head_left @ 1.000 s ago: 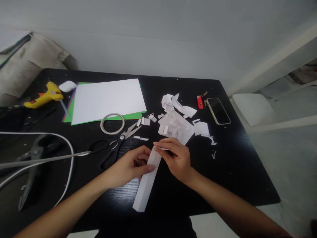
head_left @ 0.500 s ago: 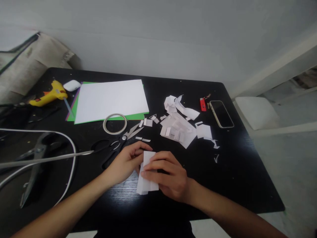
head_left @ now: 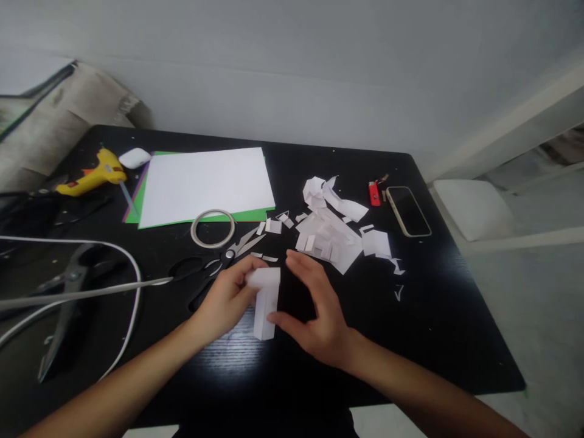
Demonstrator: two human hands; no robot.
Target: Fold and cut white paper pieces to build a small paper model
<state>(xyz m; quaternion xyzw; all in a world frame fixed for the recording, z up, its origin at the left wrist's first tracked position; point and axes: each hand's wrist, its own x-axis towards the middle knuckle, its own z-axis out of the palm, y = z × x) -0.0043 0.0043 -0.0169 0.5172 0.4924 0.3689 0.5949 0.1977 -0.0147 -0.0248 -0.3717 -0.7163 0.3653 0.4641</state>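
Note:
A folded white paper piece, shaped like a narrow box with a bent top, is gripped near its upper end by my left hand. Some of the left fingers are hidden behind the paper. My right hand is open on the other side, fingers spread from the thumb, with the thumb tip at or very near the paper's right edge. Just beyond my left hand lie black-handled scissors, blades partly apart, with small paper strips by their tips.
White paper scraps are heaped past my right hand. White sheets on green paper lie behind a tape roll. A yellow glue gun, pliers and a white cable occupy the left; a red lighter and phone the right.
My right hand has let go of the paper and opened, moving slightly right. The folded paper has turned in my left hand, now showing its box-like side and bent top.

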